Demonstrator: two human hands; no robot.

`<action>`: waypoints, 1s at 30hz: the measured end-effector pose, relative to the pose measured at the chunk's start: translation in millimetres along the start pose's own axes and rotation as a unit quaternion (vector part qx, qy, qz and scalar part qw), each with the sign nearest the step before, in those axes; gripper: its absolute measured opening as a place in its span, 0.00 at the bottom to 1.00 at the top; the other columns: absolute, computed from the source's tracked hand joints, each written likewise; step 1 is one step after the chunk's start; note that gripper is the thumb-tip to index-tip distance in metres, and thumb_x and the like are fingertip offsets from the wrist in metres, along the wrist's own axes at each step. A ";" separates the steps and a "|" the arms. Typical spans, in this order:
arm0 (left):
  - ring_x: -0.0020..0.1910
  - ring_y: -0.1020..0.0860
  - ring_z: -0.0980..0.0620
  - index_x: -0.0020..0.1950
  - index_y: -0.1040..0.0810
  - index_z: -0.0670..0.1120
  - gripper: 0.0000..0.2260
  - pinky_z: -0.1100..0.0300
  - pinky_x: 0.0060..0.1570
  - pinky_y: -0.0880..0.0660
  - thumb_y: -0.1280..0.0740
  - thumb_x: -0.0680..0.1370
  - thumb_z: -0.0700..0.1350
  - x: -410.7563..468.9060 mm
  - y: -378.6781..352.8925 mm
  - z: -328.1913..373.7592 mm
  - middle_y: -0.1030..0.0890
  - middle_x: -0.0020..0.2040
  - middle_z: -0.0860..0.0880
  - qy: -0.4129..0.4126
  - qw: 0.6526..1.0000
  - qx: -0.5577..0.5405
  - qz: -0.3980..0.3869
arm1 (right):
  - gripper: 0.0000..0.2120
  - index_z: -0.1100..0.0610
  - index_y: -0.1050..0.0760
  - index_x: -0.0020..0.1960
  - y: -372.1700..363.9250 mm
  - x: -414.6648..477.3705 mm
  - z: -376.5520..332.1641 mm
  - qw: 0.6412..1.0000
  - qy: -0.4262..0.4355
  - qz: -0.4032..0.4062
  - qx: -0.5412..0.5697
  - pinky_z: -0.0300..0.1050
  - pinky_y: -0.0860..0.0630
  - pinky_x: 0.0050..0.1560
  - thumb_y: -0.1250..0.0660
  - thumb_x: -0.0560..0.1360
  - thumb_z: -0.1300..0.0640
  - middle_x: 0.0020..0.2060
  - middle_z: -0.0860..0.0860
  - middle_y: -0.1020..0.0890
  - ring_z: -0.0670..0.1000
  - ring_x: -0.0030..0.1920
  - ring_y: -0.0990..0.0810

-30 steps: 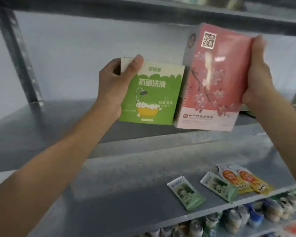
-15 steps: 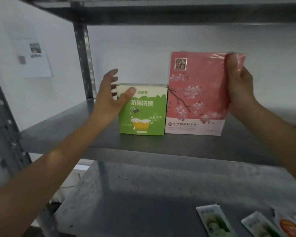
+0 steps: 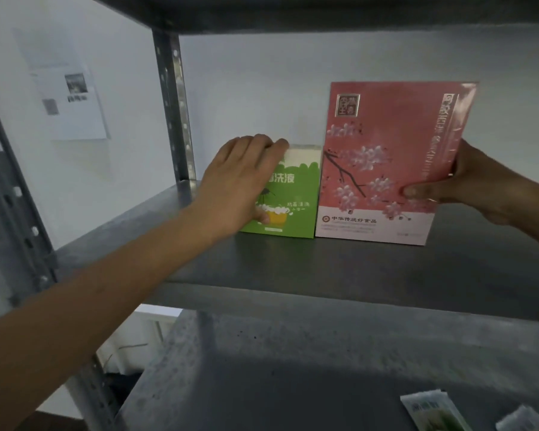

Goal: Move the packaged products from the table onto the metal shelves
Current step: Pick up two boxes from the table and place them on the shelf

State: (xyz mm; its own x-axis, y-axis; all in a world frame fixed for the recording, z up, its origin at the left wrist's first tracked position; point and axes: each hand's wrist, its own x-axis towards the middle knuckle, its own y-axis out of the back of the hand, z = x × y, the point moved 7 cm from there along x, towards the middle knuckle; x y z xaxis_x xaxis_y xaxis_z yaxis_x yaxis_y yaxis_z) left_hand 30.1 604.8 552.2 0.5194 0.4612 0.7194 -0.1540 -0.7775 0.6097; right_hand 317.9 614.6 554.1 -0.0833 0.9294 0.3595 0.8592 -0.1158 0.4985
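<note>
left hand (image 3: 243, 181) now flat across green "洗液" box (image 3: 296, 209); right hand (image 3: 479, 185) tight round pink "中华传统好食品" box (image 3: 383, 169)

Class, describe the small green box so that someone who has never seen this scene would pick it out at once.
Find the grey metal shelf beside the perforated steel upright. Two boxes stand there side by side. The green-and-white cardboard box is the left, shorter one, beside the tall pink blossom-printed box, under the left hand.

One green box (image 3: 290, 206), one pink box (image 3: 386, 157), two sachets (image 3: 433, 412) (image 3: 523, 419), two hands (image 3: 240, 178) (image 3: 479, 181), one wall notice (image 3: 72, 104)
</note>
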 end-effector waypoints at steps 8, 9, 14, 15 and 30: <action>0.62 0.31 0.43 0.73 0.41 0.44 0.46 0.52 0.60 0.34 0.19 0.62 0.47 26.7 -60.7 -89.7 0.32 0.64 0.42 0.028 0.991 0.064 -0.117 | 0.48 0.51 0.41 0.73 -76.4 78.4 -9.9 0.998 -0.041 0.033 0.028 0.56 0.21 0.52 0.21 0.59 0.60 0.60 0.50 0.23 0.54 0.59 0.24; 0.63 0.32 0.43 0.74 0.43 0.44 0.46 0.51 0.60 0.34 0.20 0.63 0.47 28.5 -68.0 -99.8 0.33 0.65 0.42 0.031 0.989 0.069 -0.126 | 0.46 0.51 0.41 0.73 -84.2 88.2 -9.6 0.998 -0.044 0.040 0.030 0.57 0.21 0.53 0.21 0.60 0.61 0.61 0.51 0.24 0.55 0.60 0.25; 0.66 0.34 0.43 0.75 0.45 0.47 0.45 0.50 0.64 0.35 0.22 0.66 0.46 32.5 -92.4 -134.5 0.35 0.67 0.43 0.051 0.986 0.082 -0.136 | 0.43 0.53 0.39 0.72 -111.3 129.4 -5.5 0.995 -0.057 0.073 0.031 0.46 0.22 0.40 0.21 0.63 0.62 0.61 0.53 0.25 0.56 0.58 0.25; 0.66 0.34 0.43 0.75 0.45 0.48 0.45 0.50 0.64 0.36 0.22 0.66 0.47 32.3 -95.2 -139.2 0.35 0.67 0.43 0.056 0.986 0.081 -0.137 | 0.43 0.54 0.39 0.72 -113.8 135.0 -5.0 0.994 -0.061 0.079 0.035 0.44 0.23 0.38 0.21 0.63 0.63 0.60 0.53 0.25 0.55 0.57 0.25; 0.68 0.35 0.43 0.74 0.45 0.50 0.43 0.50 0.69 0.39 0.22 0.67 0.48 36.8 -130.1 -178.8 0.32 0.68 0.44 0.092 0.985 0.052 -0.139 | 0.36 0.54 0.37 0.70 -133.4 183.0 11.1 0.990 -0.092 0.099 0.033 0.53 0.22 0.39 0.24 0.68 0.62 0.60 0.54 0.24 0.58 0.54 0.22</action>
State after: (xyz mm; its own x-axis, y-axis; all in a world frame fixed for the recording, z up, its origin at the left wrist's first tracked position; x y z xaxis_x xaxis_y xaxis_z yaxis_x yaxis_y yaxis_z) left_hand -81.0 799.4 558.9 0.3662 0.7252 0.5831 0.0646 -0.6450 0.7615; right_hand 193.6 804.1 544.6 0.1777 0.9398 0.2918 0.8808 -0.2842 0.3787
